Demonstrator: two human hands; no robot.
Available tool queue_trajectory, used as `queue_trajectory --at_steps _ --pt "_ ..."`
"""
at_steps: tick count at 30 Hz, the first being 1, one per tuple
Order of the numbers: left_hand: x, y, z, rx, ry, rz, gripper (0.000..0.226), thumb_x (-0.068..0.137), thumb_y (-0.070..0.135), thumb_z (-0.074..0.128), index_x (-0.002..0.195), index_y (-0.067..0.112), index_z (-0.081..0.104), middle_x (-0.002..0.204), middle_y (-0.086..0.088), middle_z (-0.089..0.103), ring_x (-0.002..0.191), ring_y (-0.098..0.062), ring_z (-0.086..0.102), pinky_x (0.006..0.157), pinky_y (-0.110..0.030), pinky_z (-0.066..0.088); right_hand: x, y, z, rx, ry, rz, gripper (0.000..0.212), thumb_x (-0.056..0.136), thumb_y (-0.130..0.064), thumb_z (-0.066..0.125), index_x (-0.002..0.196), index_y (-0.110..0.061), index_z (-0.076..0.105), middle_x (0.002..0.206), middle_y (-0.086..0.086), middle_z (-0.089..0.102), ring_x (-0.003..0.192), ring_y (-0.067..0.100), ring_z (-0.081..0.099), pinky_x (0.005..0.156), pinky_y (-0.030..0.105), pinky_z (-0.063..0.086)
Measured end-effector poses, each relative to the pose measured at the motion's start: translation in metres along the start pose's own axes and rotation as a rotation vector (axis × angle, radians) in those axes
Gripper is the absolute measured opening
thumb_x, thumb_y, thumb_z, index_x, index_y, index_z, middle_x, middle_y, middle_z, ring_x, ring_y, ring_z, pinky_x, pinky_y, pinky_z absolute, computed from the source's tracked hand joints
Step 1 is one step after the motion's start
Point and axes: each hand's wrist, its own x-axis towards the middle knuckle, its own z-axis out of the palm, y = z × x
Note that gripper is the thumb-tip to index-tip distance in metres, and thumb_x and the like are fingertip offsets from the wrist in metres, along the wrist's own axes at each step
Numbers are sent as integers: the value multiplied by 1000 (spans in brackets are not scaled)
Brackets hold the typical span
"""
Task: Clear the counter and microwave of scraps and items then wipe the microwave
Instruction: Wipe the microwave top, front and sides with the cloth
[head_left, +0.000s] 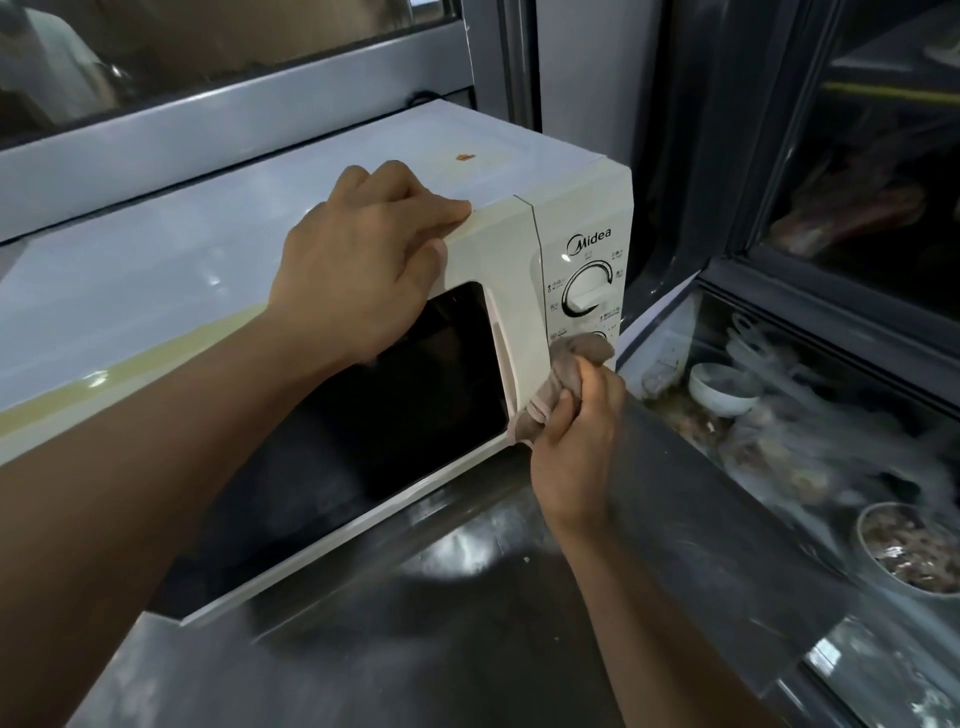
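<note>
One cream Midea microwave (322, 218) stands on the dark, glossy worktop (467, 597), its long axis running from the lower left of the view up toward the right, its closed door and dark window facing the person. The control panel sits at the microwave's right end, with two dials: the upper dial (589, 291) shows in full, the lower one is mostly hidden behind a cloth. The left hand (363, 260) rests on the microwave's top front edge above the door, fingers bent over the corner and thumb pressed flat along the edge, its grip holding nothing else. The right hand (576, 431), just below the panel, has its grip closed tight round one bunched pinkish-grey cloth (566, 369), whose upper end touches the panel's lower part beside the door handle (501, 358). One small orange-brown speck (464, 156) lies on the microwave's top, behind the left hand. Behind the microwave runs a grey window frame (234, 119). To the microwave's right stands a glass-fronted display case (831, 332); inside it are one white bowl (722, 389), one metal bowl of brownish food (909, 545) and blurred clear plastic bags.
</note>
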Motion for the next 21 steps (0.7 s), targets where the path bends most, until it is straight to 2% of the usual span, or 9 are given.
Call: queue_trajectory --at_steps 3,6,8,12,15,17,18,20,21 --pt "0 0 -1 -5 -3 -2 47 86 30 36 129 29 55 116 3 54 109 -21 43 74 -32 32 -12 18 3 -34 -61 87 27 90 6 43 114 2 52 112 8 46 94 7 54 82 6 41" --pt "0 -1 0 3 1 1 47 87 30 35 130 29 54 117 4 54 109 -20 43 74 -31 31 -13 37 1 -65 -145 251 21 86 8 46 105 1 54 109 15 53 94 13 59 78 5 38" --pt "0 -1 0 7 8 9 47 87 29 35 130 29 54 116 4 54 108 -21 44 73 -31 31 -5 41 -1 -95 -165 271 18 86 6 47 99 -3 53 106 15 54 94 22 56 77 4 35" --pt "-1 -2 1 6 11 15 46 88 29 36 130 29 55 116 4 54 107 -20 44 72 -29 31 25 27 -14 -13 -84 353 13 93 5 39 101 -4 43 77 -1 47 63 11 53 49 -2 35" --pt "-1 -2 1 6 19 20 46 88 29 36 129 29 55 116 4 55 108 -20 45 73 -29 31 43 20 -19 56 -61 385 19 92 11 34 102 -5 38 72 -2 44 62 16 55 45 1 35" --pt "-1 -1 2 12 21 17 46 87 30 36 129 29 55 117 3 54 109 -20 45 74 -29 31 37 18 -13 93 -37 443 16 93 7 34 105 -3 37 73 4 50 62 20 58 44 4 37" --pt "0 -1 2 12 22 14 46 87 30 35 129 29 55 117 3 54 109 -20 45 73 -29 31 29 16 -9 121 -57 478 14 95 5 35 105 -5 35 72 12 53 53 18 59 39 7 37" --pt "0 -1 1 7 25 6 47 87 30 35 129 29 56 116 4 54 108 -20 45 73 -30 32 6 7 -2 160 -191 490 12 94 7 37 100 -3 34 69 31 54 36 10 54 32 16 37" --pt "0 -1 1 6 24 5 46 87 29 35 129 29 56 116 4 55 108 -21 45 74 -31 32 -2 6 -1 132 -221 467 13 91 12 38 95 1 34 66 32 51 34 4 51 32 15 37"
